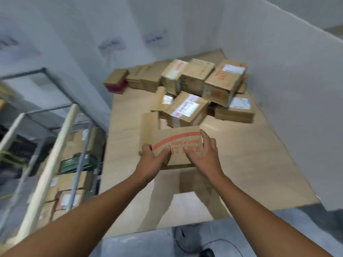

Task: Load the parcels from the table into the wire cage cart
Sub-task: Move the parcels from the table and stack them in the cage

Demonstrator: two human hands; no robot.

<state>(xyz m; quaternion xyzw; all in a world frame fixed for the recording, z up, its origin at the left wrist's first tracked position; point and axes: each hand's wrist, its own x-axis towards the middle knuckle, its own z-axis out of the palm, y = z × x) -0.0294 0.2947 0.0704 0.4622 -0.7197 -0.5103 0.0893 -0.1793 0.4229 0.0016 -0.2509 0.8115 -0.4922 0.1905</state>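
Our left grip [151,161] and right grip [207,154] clasp a box [178,140] at the counter [250,164]. Parcels [204,84] crowd just behind it. The cart [83,151] stands left.

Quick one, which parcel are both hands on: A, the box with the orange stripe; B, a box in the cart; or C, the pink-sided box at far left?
A: the left hand and the right hand each grip one side of the orange-striped box.

Left hand [150,160] and right hand [206,154] were bare, fingernails cut short, wrists slender, left forearm [89,212] and right forearm [259,210] were uncovered down to the picture's bottom corners
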